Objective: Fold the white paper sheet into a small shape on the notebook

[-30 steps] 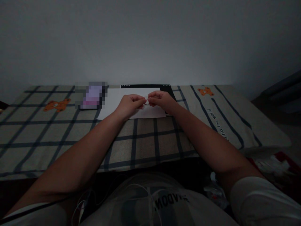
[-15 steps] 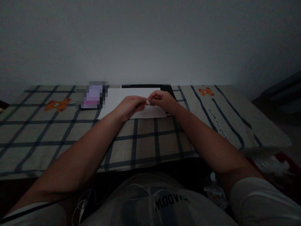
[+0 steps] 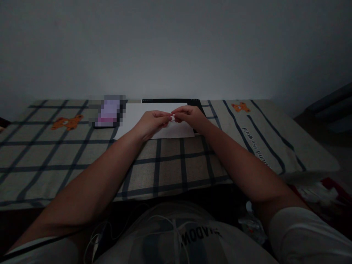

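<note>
My left hand (image 3: 154, 123) and my right hand (image 3: 189, 115) meet fingertip to fingertip above a white sheet of paper (image 3: 133, 117). Between the pinched fingers of both hands is a small white piece (image 3: 173, 118), mostly covered, its exact shape too small to tell. Under the paper, toward the back right, a black flat item (image 3: 170, 100) with rows of small white marks or holes shows along its top edge.
A phone (image 3: 108, 113), partly pixelated, rests left of the paper. Checked cloth (image 3: 170, 172) with orange bear prints (image 3: 67, 123) covers the table, which backs onto a grey wall (image 3: 176, 47). Plastic bags (image 3: 253, 227) lie below the front edge at right.
The fingertips have shifted slightly around the small white piece, and my right index finger sits closer to my left fingers. The arms have hardly moved.
</note>
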The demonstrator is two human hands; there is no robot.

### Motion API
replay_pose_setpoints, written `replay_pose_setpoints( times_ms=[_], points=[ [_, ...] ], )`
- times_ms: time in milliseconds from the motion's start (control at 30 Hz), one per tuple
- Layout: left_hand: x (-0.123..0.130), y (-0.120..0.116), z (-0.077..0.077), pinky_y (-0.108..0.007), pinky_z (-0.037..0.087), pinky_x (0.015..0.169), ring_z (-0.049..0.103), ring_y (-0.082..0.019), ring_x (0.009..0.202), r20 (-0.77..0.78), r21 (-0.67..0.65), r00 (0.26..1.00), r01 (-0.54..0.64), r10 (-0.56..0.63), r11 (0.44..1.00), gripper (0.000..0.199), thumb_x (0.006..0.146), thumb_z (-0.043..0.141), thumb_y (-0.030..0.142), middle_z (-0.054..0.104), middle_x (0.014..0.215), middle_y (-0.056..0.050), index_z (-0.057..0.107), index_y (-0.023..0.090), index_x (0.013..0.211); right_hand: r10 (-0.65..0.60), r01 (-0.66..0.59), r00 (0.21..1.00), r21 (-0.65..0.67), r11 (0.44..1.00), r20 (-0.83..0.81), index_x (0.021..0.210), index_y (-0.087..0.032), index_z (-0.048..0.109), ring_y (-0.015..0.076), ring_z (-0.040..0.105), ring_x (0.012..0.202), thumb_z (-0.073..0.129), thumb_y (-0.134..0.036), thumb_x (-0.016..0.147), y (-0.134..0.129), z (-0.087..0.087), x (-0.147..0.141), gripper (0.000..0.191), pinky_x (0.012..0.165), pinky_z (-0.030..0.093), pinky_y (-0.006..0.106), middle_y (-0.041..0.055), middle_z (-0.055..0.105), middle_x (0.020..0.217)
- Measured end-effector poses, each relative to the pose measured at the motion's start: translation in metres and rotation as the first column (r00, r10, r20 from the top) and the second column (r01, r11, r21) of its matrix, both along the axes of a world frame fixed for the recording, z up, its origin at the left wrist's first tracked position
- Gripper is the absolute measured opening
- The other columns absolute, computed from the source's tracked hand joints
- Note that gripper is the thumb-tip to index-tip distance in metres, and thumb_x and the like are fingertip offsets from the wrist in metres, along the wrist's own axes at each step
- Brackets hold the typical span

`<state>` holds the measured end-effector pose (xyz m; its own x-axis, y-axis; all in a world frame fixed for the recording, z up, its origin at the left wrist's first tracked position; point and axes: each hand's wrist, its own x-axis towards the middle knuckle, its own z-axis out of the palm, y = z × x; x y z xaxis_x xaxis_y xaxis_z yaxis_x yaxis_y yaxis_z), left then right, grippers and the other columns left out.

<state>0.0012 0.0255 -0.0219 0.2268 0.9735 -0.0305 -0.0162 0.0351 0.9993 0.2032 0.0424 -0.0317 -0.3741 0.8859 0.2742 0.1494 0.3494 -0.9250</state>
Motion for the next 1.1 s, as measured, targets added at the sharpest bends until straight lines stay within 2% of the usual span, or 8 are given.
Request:
replay_pose_setpoints(
  times_ms=[133,300,533,667,800,900,1000,1100],
  points=[
    [-0.0008,-0.002,-0.0004,-0.027,0.053,0.067,0.064,-0.013,0.066,-0.116,0.142,0.992,-0.042,0.059,0.989,0.022,0.066,0.088,0.031,0.076,0.075,-0.005,0.082,0.018,0.083,-0.004,0.006,1.0,-0.077,0.997,0.03,0.088,-0.016,0.072,0.0141,0.065,0.072,0.073,-0.04,0.086,0.0039,-0.004,0.0009,0.025,0.07,0.053,0.028,0.0049,0.073,0.078],
    [-0.0033,-0.0012,-0.0024,-0.028,0.054,0.075,0.069,-0.017,0.075,-0.282,0.289,0.954,-0.015,0.1,0.957,0.024,0.073,0.085,0.034,0.078,0.081,-0.006,0.083,0.018,0.089,0.022,-0.017,0.996,-0.058,0.998,0.083,0.085,-0.015,0.072,0.0137,0.063,0.071,0.071,-0.039,0.086,0.0037,-0.0033,0.0029,0.024,0.068,0.051,0.027,0.0059,0.074,0.08],
    [-0.0034,-0.0018,0.0002,-0.027,0.05,0.068,0.065,-0.015,0.068,-0.376,0.28,0.916,-0.032,0.14,0.96,0.021,0.078,0.081,0.037,0.076,0.075,-0.004,0.082,0.017,0.086,-0.003,0.001,0.99,0.019,1.0,0.138,0.079,-0.016,0.071,0.0136,0.061,0.069,0.067,-0.035,0.085,0.001,0.0004,0.0007,0.021,0.066,0.047,0.027,0.0039,0.072,0.075],
    [-0.0043,-0.0011,0.0013,-0.027,0.047,0.064,0.061,-0.014,0.063,-0.434,0.288,0.892,0.004,0.127,0.958,0.02,0.082,0.078,0.036,0.074,0.072,-0.003,0.081,0.016,0.082,0.0,-0.002,0.989,0.016,1.0,0.147,0.081,-0.016,0.07,0.0145,0.062,0.071,0.067,-0.037,0.085,0.0016,-0.0032,-0.0007,0.022,0.065,0.047,0.027,0.0045,0.073,0.077],
    [-0.0042,-0.0011,0.0019,-0.026,0.046,0.066,0.062,-0.014,0.066,-0.497,0.366,0.855,0.049,0.151,0.929,0.019,0.084,0.076,0.034,0.075,0.073,-0.003,0.08,0.016,0.083,0.032,-0.033,0.991,0.007,0.999,0.128,0.084,-0.017,0.069,0.0156,0.064,0.074,0.072,-0.044,0.083,0.0026,-0.0067,-0.0003,0.027,0.067,0.048,0.027,0.0054,0.073,0.08],
    [-0.0032,-0.0023,0.0023,-0.026,0.047,0.069,0.064,-0.014,0.069,-0.506,0.407,0.847,0.067,0.164,0.911,0.019,0.085,0.075,0.034,0.077,0.079,-0.004,0.08,0.016,0.086,0.028,-0.037,0.99,0.064,0.997,0.14,0.083,-0.016,0.069,0.0157,0.062,0.074,0.074,-0.048,0.081,0.004,-0.0073,0.0004,0.032,0.067,0.046,0.028,0.0049,0.072,0.08],
    [-0.0027,-0.0035,0.0023,-0.027,0.049,0.072,0.066,-0.015,0.073,-0.482,0.429,0.855,0.037,0.193,0.903,0.02,0.087,0.074,0.035,0.078,0.084,-0.005,0.08,0.017,0.089,-0.008,-0.007,0.991,0.117,0.993,0.13,0.081,-0.017,0.069,0.0156,0.061,0.074,0.072,-0.048,0.083,0.0056,-0.007,0.0007,0.031,0.068,0.045,0.028,0.004,0.07,0.079],
    [-0.0028,-0.0033,0.0015,-0.028,0.05,0.076,0.067,-0.016,0.077,-0.467,0.464,0.852,0.01,0.235,0.886,0.021,0.088,0.073,0.037,0.079,0.087,-0.005,0.079,0.017,0.09,-0.003,-0.005,0.997,0.094,0.996,0.082,0.084,-0.017,0.069,0.0157,0.061,0.075,0.074,-0.048,0.082,0.0061,-0.0066,0.0003,0.031,0.069,0.046,0.029,0.0037,0.07,0.08]
  ],
)
